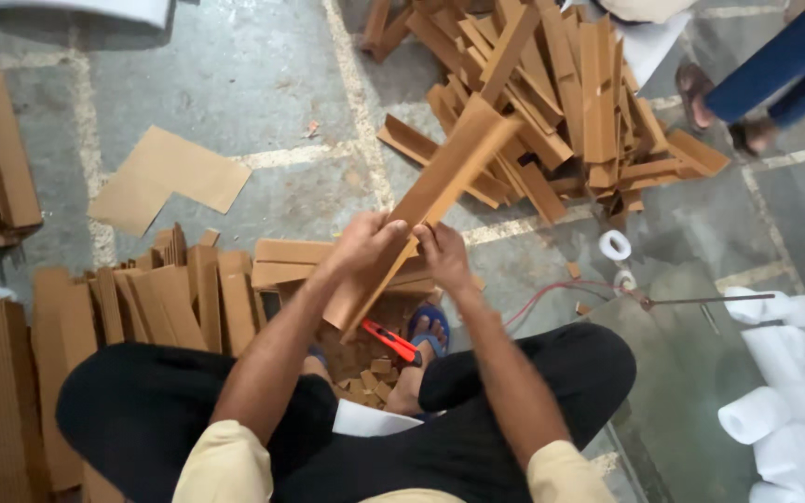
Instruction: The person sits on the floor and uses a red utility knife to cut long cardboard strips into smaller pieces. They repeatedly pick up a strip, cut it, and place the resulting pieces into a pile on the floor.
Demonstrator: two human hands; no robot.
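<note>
While gripping a long folded cardboard strip (430,200) at its near end, left hand (362,244) wrapped around the strip's left edge, fingers curled over the top, thumb tucked on the near side. Right hand (442,253) just beside, closed on the same strip from the right, fingertips pressing the fold. Strip angled up and away from both hands, far end reaching toward a heap of folded cardboard strips (552,102) lying well beyond the fingers.

Directly below the hands, near the wrists, a red utility knife (393,342) resting on small cardboard offcuts (365,377) between the feet. Just right of the knife, a blue sandal (430,331) on a bare foot. Left of the left hand, upright stacks of corrugated cardboard pieces (160,298), and farther out a flat L-shaped cardboard sheet (165,177) on the concrete floor (263,84). Right of the right hand, two white tape rolls (615,246) and a red cord (552,293) on the floor; farther right, rolled white foam sheets (784,401). Far beyond the right hand, another person's sandalled feet (724,112) beside the heap.
</note>
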